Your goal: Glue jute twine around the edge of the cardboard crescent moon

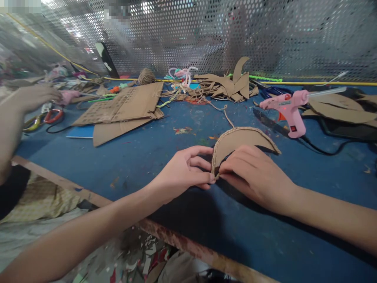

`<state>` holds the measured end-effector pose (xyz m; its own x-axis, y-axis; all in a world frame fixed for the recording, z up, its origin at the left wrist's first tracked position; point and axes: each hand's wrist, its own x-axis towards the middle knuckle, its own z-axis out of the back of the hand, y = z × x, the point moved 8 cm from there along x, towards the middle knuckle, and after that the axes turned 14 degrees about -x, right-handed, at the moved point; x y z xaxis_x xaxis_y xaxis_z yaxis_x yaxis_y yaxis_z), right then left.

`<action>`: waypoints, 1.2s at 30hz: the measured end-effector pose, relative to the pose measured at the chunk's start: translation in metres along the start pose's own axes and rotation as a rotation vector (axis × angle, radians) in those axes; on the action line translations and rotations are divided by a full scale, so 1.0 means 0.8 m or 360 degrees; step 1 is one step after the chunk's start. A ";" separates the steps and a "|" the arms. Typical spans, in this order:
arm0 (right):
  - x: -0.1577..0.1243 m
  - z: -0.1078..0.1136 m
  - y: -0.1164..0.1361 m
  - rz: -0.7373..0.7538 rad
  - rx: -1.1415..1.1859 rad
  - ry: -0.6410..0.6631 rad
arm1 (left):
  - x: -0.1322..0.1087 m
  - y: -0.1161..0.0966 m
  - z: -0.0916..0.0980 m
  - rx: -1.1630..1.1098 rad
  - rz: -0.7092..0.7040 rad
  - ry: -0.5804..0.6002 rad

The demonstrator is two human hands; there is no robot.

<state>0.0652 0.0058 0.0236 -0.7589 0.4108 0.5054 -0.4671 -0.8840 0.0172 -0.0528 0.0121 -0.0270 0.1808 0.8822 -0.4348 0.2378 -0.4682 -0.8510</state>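
Observation:
A cardboard crescent (235, 139) lies on the blue table, its outer edge lined with twisted twine (228, 131). A loose end of that twine runs up from the top of the crescent toward the back. My left hand (188, 167) grips the crescent's lower left tip between thumb and fingers. From the other side, my right hand (256, 177) pinches at the same tip, where a short bit of twine shows at its fingertips. Part of the crescent's inner edge is hidden behind my right hand.
A pink glue gun (288, 110) rests at the right, its black cord trailing. Folded cardboard (126, 106) lies left of centre, with cardboard scraps (232, 84) and a twine ball (146, 76) behind. Another person's hand (35, 98) works at far left, near scissors (53, 116). Perforated metal (188, 39) backs the table.

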 end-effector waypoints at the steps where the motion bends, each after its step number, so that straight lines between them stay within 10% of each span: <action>1: 0.000 0.001 -0.002 -0.0024 -0.0007 -0.0008 | 0.000 0.001 -0.001 -0.0007 0.0002 0.0009; 16: 0.003 0.002 -0.013 -0.0147 0.0226 0.0032 | -0.002 0.006 -0.007 -0.0021 -0.0050 0.0065; 27: 0.006 -0.004 -0.018 -0.0230 0.0247 0.0077 | -0.004 -0.009 -0.019 0.0860 -0.0429 -0.0001; 36: 0.008 0.009 -0.041 -0.0330 0.0327 0.0114 | -0.003 -0.013 -0.017 0.0912 -0.0464 -0.0045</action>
<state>0.0786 0.0358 0.0322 -0.6905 0.5954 0.4107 -0.5193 -0.8033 0.2916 -0.0430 0.0143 -0.0132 0.1585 0.9738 -0.1630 -0.2754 -0.1149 -0.9544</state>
